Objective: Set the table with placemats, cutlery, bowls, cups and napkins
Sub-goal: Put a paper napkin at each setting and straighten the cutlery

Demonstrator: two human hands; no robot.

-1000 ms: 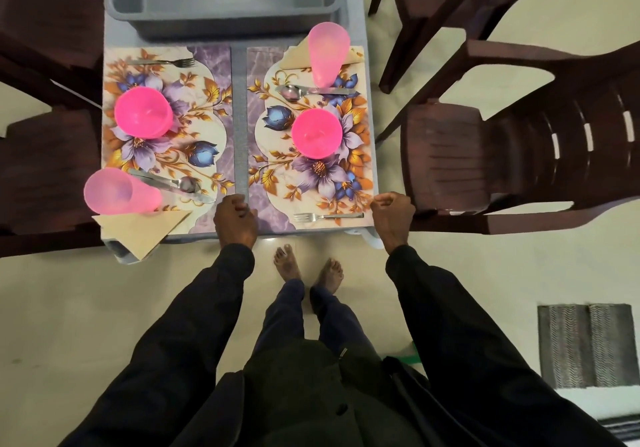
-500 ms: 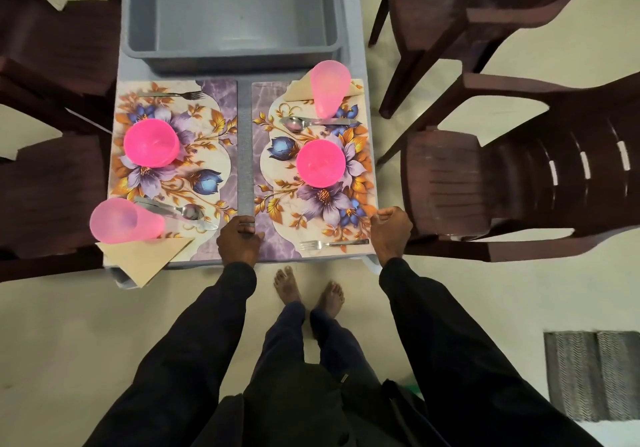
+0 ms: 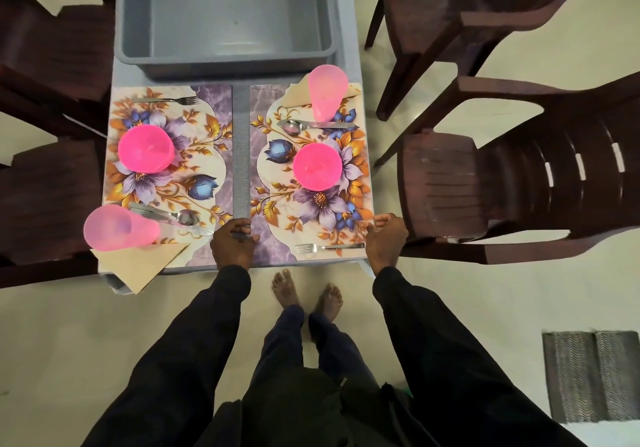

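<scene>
Clearly both places are laid on the grey-blue counter [image 3: 240, 156]. Two glossy rectangular mats with purple marbling, scalloped cream panels and blue, violet and orange flowers lie side by side, a bare strip of counter between them. On the left placemat [image 3: 214, 107] I see a round, bright pink plastic bowl [image 3: 146, 149], a steel fork [image 3: 166, 100] along the far edge, and a spoon and knife [image 3: 173, 216] near the front. A translucent pink tapered cup [image 3: 119, 228] sits at the near left corner, touching a beige napkin [image 3: 138, 266] folded into a triangle whose point hangs past the counter's edge. The right placemat [image 3: 263, 107] carries a second pink bowl [image 3: 317, 166] in its middle, a second spoon and knife [image 3: 311, 125] beyond it, a second pink cup [image 3: 327, 92] on another beige napkin [image 3: 294, 95] at the far right corner, and a second fork [image 3: 329, 247] along the near edge. A smooth grey plastic tub [image 3: 225, 60] sits at the far end, and dark brown slatted plastic chairs [image 3: 485, 183] stand at both sides. My operator's left hand [image 3: 233, 240] rests at the near edge, its fingers curled on the strip between the mats and the thumb on the right placemat's near left corner; I cannot tell whether it pinches the mat. The right hand [image 3: 386, 235] has its fingers bent round that mat's near right corner, gripping it. Dark sleeves cover both arms, bare feet stand on the pale floor, and a ribbed grey floor mat [image 3: 595, 374] lies to the right.
</scene>
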